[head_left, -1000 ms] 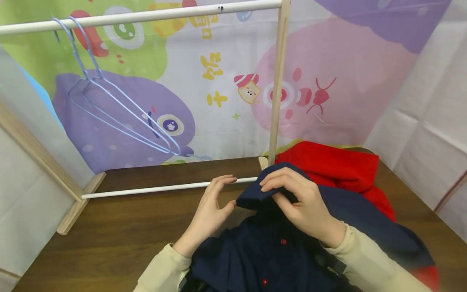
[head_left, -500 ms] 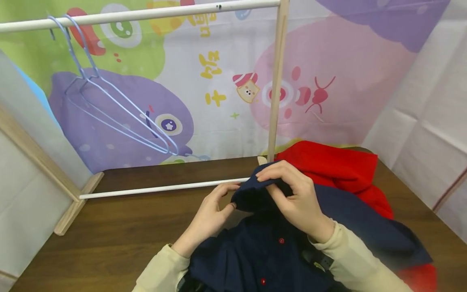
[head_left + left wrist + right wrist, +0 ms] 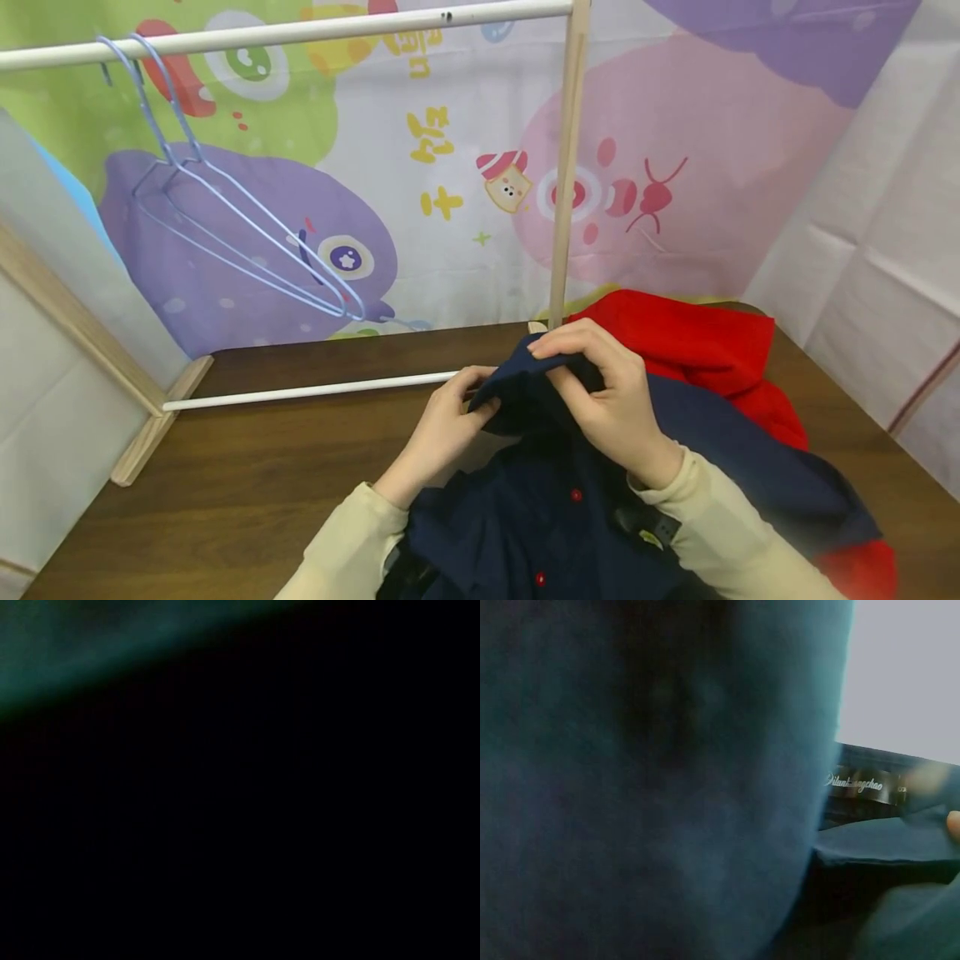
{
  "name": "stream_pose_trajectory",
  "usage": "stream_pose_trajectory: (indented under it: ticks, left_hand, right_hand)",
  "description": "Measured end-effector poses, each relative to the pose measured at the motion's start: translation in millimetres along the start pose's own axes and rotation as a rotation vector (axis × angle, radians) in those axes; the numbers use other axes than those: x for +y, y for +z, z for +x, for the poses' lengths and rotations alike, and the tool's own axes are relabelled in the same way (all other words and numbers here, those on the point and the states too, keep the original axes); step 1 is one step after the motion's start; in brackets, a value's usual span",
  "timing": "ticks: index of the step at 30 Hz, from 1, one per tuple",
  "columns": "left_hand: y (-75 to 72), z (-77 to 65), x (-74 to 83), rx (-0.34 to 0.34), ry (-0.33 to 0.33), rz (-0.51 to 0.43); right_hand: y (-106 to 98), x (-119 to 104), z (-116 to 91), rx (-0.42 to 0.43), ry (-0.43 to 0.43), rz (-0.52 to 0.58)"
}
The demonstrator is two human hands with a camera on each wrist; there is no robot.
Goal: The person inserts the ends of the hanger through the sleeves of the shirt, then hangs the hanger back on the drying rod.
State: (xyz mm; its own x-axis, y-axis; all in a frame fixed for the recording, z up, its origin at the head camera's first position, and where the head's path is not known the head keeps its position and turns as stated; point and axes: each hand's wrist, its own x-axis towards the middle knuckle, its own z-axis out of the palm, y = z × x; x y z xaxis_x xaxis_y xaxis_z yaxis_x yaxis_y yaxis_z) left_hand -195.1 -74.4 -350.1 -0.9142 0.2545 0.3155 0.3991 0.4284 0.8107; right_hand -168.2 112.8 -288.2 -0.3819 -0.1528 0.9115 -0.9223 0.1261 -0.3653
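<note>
A navy shirt (image 3: 495, 525) with red buttons lies bunched in front of me in the head view. My left hand (image 3: 438, 429) pinches the left end of its raised collar (image 3: 513, 379) between thumb and fingers. My right hand (image 3: 611, 400) pinches the collar's upper edge farther right. In the right wrist view, navy cloth covers most of the picture, with a dark neck label (image 3: 862, 785) showing beside it and a fingertip at the right edge. The left wrist view is almost wholly black, with a blurred bluish strip of cloth at top left.
Two light blue hangers (image 3: 247, 242) hang from the white top bar (image 3: 315, 32) of a wooden-legged rack. Its lower bar (image 3: 315, 390) runs just above the brown table (image 3: 225, 492). Red cloth (image 3: 690, 342) lies behind and right of the shirt, against the rack's right post (image 3: 567, 167).
My left hand has moved right and closed its thumb and fingers on the collar's end. The right hand, still pinching the collar, has shifted slightly left.
</note>
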Motion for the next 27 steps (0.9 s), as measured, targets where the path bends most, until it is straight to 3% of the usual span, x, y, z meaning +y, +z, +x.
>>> stream_pose_trajectory:
  ticks: [6, 10, 27]
  left_hand:
    - [2.8, 8.0, -2.7, -0.042, -0.062, -0.111]
    - [0.5, 10.7, -4.2, -0.032, -0.074, -0.167]
    - [-18.8, 11.6, -4.5, 0.033, -0.053, -0.248]
  right_hand:
    - [-2.5, 3.5, 3.9, 0.046, 0.011, 0.018]
    - [-5.6, 7.5, 5.9, 0.077, 0.025, 0.017]
    - [-12.7, -2.7, 15.8, 0.152, 0.092, 0.026]
